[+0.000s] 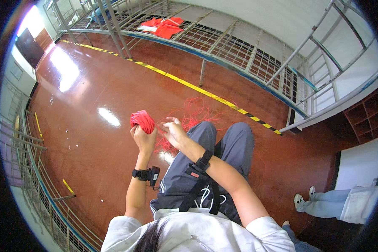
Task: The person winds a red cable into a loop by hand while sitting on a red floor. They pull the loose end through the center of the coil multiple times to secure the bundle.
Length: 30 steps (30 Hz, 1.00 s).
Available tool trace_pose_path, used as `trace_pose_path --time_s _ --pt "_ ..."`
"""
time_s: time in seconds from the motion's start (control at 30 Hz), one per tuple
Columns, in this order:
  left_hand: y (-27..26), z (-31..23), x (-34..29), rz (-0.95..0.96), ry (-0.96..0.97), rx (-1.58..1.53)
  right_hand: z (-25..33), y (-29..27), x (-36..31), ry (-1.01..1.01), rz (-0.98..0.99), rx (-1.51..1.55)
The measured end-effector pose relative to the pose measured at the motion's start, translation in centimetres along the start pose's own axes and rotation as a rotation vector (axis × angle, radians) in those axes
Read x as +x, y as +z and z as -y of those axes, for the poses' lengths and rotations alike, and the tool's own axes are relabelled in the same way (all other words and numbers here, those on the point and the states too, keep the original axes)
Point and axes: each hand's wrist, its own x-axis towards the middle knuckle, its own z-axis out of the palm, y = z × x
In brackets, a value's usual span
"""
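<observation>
A wound bundle of red cord sits in my left hand, whose fingers close around its lower side. Just to the right, my right hand is raised with its fingers loosely bent around a thin red strand close to the bundle; the exact grip is hard to make out. Loose red cord lies in a tangle on the floor beyond my knees, and more of it shows beneath my right hand.
A metal bunk frame runs along the far side, with red and white cloth on its mesh. Yellow-black tape crosses the reddish-brown floor. More metal frames stand at left. Another person's legs show at lower right.
</observation>
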Motion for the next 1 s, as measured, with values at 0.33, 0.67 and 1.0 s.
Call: trace_pose_path --time_s 0.33,0.67,1.0 --pt "1.0 -0.9 0.4 0.059 -0.346 -0.410 -0.5 0.1 -0.5 -0.980 -0.027 -1.669" --pt "-0.7 -0.5 2.3 0.189 -0.916 -1.202 3.0 -0.7 -1.5 -0.671 0.508 -1.337" --pt "-2.2 1.1 0.8 0.217 -0.919 -1.739 2.4 -0.2 -2.7 -0.478 0.567 -1.309"
